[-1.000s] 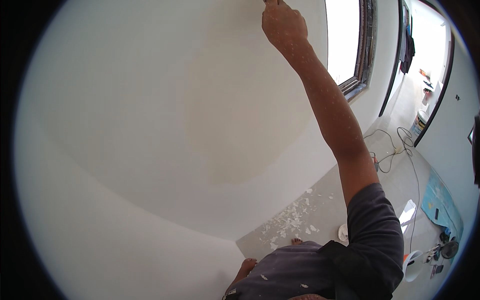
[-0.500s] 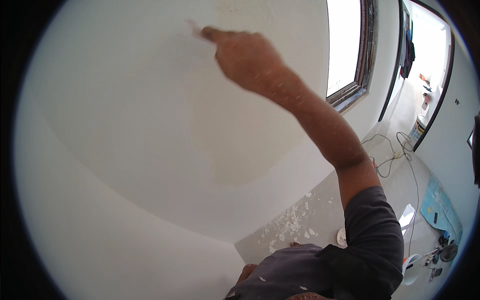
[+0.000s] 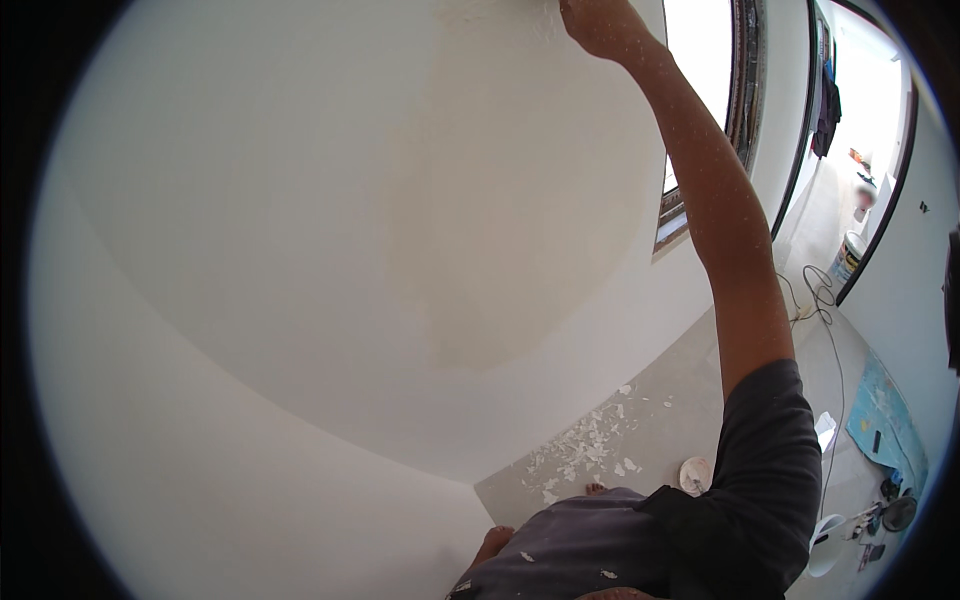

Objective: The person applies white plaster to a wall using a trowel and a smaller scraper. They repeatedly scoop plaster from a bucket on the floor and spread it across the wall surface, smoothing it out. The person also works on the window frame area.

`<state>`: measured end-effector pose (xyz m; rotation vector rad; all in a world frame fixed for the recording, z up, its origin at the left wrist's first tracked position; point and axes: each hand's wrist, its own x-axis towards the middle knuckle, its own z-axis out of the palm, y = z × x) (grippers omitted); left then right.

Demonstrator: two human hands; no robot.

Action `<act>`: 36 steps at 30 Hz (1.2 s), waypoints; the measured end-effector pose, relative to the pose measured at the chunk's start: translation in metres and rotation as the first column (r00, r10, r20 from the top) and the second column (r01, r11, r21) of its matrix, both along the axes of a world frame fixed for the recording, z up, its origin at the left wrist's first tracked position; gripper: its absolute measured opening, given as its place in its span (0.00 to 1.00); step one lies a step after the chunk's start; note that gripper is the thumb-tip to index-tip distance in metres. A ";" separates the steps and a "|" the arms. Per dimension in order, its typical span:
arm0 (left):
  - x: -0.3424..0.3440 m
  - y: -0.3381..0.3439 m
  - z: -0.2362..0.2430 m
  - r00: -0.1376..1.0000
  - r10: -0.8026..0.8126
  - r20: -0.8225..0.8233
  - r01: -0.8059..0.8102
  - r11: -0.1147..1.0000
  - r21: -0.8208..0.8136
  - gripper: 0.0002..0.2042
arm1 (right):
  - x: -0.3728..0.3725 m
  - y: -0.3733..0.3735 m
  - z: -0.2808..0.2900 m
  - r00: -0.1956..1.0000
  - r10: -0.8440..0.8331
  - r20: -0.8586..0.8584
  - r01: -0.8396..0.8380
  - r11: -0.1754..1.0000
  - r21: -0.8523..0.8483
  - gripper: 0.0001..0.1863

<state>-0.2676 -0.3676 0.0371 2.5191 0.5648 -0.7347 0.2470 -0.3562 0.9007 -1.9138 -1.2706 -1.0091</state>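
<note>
My right hand (image 3: 600,27) is raised to the upper edge of the view, partly cut off, against the white wall (image 3: 250,200). Its fingers are closed round a scraper, of which only a little shows at the edge. Beside it, whitish streaks mark the top of a large beige patch (image 3: 490,220) where the wall's surface differs from the smooth white around it. White specks dot my right forearm. I cannot make out my left hand; a bit of skin shows left of my dark shirt, too little to name.
White flakes (image 3: 580,445) litter the grey floor along the wall, near a round pale container (image 3: 695,476). A window (image 3: 697,90) stands right of the patch. Further right are a doorway, a loose cable (image 3: 838,390), a blue sheet (image 3: 885,415) and a white bucket (image 3: 824,548).
My right hand has moved up and to the right, from the wall left of the beige patch to its top near the window. The arm is straighter; the scraper stays in my hand.
</note>
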 end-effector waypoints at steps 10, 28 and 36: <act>-0.008 0.008 0.041 0.975 0.189 0.118 -0.162 0.966 -0.204 0.17 | -0.030 0.027 -0.083 0.967 -0.017 0.253 0.024 0.999 -0.024 0.25; -0.005 -0.008 0.066 0.632 0.757 -0.168 -0.722 0.496 -0.482 0.18 | -0.089 -0.018 -0.059 0.996 0.037 0.083 -0.019 0.977 -0.214 0.21; -0.005 -0.008 0.038 0.846 0.533 0.008 -0.513 0.818 -0.260 0.14 | -0.061 -0.001 0.028 1.000 0.021 0.003 -0.021 0.994 -0.106 0.24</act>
